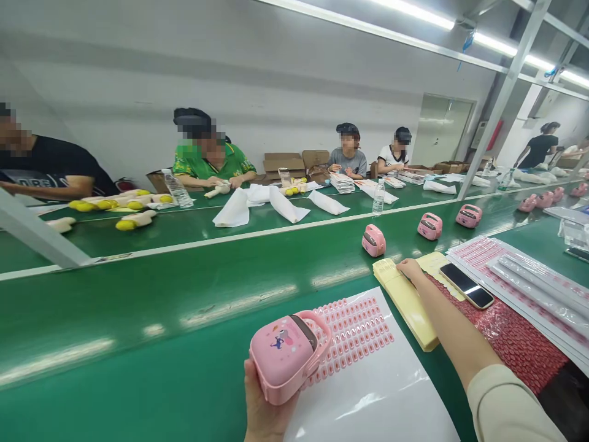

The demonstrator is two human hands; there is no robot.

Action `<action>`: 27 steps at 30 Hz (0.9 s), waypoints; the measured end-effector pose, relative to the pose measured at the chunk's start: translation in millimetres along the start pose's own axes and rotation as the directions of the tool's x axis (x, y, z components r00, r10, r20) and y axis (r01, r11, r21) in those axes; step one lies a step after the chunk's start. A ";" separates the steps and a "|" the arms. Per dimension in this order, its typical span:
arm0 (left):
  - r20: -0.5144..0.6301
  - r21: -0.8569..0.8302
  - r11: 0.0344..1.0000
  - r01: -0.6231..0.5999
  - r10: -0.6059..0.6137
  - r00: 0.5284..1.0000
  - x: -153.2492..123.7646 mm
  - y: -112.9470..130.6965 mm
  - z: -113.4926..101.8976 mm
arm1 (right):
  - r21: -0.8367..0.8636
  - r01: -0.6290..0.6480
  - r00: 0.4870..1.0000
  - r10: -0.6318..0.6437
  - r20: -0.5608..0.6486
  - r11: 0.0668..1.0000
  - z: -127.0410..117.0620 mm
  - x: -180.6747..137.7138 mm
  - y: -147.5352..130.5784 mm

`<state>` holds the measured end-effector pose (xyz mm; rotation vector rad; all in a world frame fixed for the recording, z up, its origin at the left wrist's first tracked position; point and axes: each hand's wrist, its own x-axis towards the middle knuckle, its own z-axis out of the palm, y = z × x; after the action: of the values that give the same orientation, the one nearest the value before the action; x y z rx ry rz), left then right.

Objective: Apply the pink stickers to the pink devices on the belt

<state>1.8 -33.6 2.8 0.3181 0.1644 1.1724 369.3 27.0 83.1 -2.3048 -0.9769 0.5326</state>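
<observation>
My left hand is wrapped round the lower side of a small pink case with a carry handle, with a printed cartoon and a dark window strip on its face. Under it lies a white sheet of pink stickers, partly hidden by the case. Farther right, my right hand has its fingers closed at the far end of a stack of yellow paper sheets. Whether a single sheet or a label is pinched there is too small to make out.
A phone lies on red bubble wrap, beside more sticker sheets. Several pink cases stand along the green belt. Across it, co-workers sit behind white pouches and bottles. A metal post rises at right.
</observation>
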 end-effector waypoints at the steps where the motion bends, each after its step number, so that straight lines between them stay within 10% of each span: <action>1: 0.050 -0.028 1.000 0.007 -0.006 0.999 0.6 0.1 -0.4 | -0.034 0.022 1.000 -0.023 -0.020 0.999 -0.4 -2.6 -3.4; 6: 0.327 -0.130 0.985 0.112 -0.064 0.943 4.0 -3.2 9.1 | -0.128 0.314 0.949 -0.315 0.015 0.941 27.3 -39.6 -37.7; 11: 0.284 -0.133 0.986 0.097 -0.056 0.957 5.6 -3.3 15.3 | -0.089 0.506 0.839 -0.465 0.283 0.858 82.4 -81.7 -57.9; 21: 0.077 -0.167 0.985 -0.046 0.060 0.995 9.7 -8.6 -7.5 | 0.202 0.494 0.821 -0.530 0.212 0.846 87.8 -114.3 -58.3; 27: 0.050 -0.104 0.981 -0.162 0.168 0.985 7.1 -13.6 19.4 | 0.831 0.204 0.821 -0.553 0.142 0.517 103.5 -184.2 -81.8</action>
<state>22.1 -34.9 17.0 0.2814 0.0284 1.3295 149.4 -27.6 82.0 -1.1261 -1.0992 1.0160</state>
